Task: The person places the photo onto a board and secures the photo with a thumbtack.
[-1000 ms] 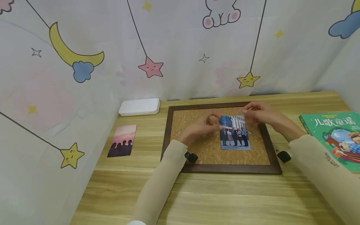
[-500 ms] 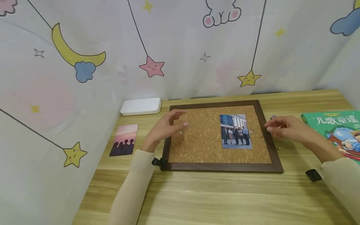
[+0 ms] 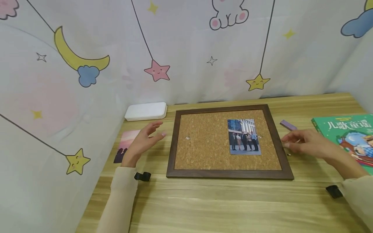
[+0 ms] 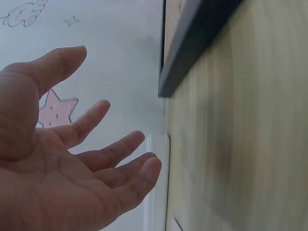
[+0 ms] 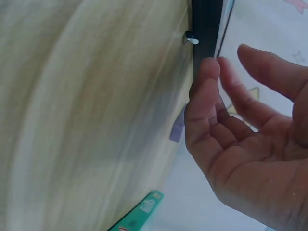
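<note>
A cork board (image 3: 209,142) in a dark brown frame lies on the table, with a photo (image 3: 244,137) of a group before buildings on its right half. Small shiny pins (image 3: 187,138) show at both sides of the cork. My left hand (image 3: 140,142) hovers left of the board over a sunset photo (image 3: 120,152), partly covering it; in the left wrist view its fingers (image 4: 118,151) are spread and hold nothing. Beside the frame's right edge is my right hand (image 3: 309,144), loosely curled and empty, near a small shiny metallic piece (image 5: 190,38) on the table.
A purple block (image 3: 288,125) lies beyond my right hand. At the right is a green children's book (image 3: 346,129). A white case (image 3: 145,111) stands at the back left, before a patterned curtain (image 3: 186,38).
Both hands have left the group photo, which stays on the cork. The left hand has moved left off the board, the right hand to the right beyond the frame.
</note>
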Tool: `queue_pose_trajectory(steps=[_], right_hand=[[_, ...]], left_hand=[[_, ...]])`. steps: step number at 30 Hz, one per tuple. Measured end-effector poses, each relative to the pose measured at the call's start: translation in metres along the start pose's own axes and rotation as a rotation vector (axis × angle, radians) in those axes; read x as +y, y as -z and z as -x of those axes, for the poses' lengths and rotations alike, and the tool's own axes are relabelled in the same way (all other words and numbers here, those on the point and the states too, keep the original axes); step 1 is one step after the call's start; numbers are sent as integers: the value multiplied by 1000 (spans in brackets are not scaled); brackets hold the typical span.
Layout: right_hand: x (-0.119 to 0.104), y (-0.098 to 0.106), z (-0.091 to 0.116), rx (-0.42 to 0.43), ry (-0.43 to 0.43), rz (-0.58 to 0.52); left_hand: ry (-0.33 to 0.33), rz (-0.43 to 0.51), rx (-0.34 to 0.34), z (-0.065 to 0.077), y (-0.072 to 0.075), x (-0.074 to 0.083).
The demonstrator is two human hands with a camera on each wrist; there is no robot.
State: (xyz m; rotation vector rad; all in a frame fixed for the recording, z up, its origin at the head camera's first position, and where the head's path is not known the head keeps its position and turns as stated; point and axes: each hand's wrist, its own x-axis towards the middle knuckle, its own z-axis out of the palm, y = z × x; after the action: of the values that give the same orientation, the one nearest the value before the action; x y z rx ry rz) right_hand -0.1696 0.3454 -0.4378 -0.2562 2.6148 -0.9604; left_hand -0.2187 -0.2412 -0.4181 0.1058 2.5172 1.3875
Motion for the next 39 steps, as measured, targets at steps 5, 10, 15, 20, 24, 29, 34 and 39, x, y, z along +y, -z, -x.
queue_pose_trajectory(steps=[5, 10, 15, 20, 24, 29, 34, 39], right_hand=[[6, -3, 4, -17, -8, -30], [10, -6, 6, -23, -3, -62], [13, -8, 9, -33, 10, -77], [13, -9, 11, -40, 14, -84], [15, -9, 11, -38, 19, -75], [17, -11, 9, -18, 43, -48], [15, -12, 8, 10, 66, -6], [15, -12, 8, 19, 61, 32]], left_hand=[[35, 3, 18, 10, 14, -14], [66, -6, 65, 17, 28, -24], [88, 3, 92, 20, 39, -37], [142, -43, 138, 24, 50, -49], [190, -75, 185, 24, 55, -53], [224, -119, 227, 26, 61, -56], [252, -286, 245, 29, 65, -62], [243, -458, 242, 30, 63, -67]])
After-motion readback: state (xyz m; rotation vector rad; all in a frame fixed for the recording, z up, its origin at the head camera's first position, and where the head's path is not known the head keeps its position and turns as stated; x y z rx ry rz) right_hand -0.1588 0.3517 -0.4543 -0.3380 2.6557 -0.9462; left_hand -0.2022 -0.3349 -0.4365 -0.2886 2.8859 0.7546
